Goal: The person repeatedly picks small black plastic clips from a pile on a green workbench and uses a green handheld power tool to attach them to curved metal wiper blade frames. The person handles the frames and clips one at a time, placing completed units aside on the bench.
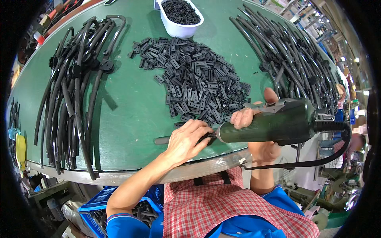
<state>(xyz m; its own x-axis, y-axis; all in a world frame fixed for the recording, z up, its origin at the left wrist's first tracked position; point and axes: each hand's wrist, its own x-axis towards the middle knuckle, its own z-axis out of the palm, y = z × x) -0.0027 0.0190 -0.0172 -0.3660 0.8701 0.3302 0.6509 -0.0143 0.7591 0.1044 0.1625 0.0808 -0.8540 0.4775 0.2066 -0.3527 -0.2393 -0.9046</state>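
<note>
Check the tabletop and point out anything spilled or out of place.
One small dark piece lies alone on the green tabletop, between the heap of black parts and the right-hand black tubes, so it looks stray. Too small to identify.

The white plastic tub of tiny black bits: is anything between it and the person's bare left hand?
Yes: a wide heap of small, flat black rectangular pieces lies on the green tabletop, between the bare left hand and the white plastic tub.

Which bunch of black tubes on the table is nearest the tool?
The right bunch: it lies just beyond the green tool; the left bunch is farther away.
</note>
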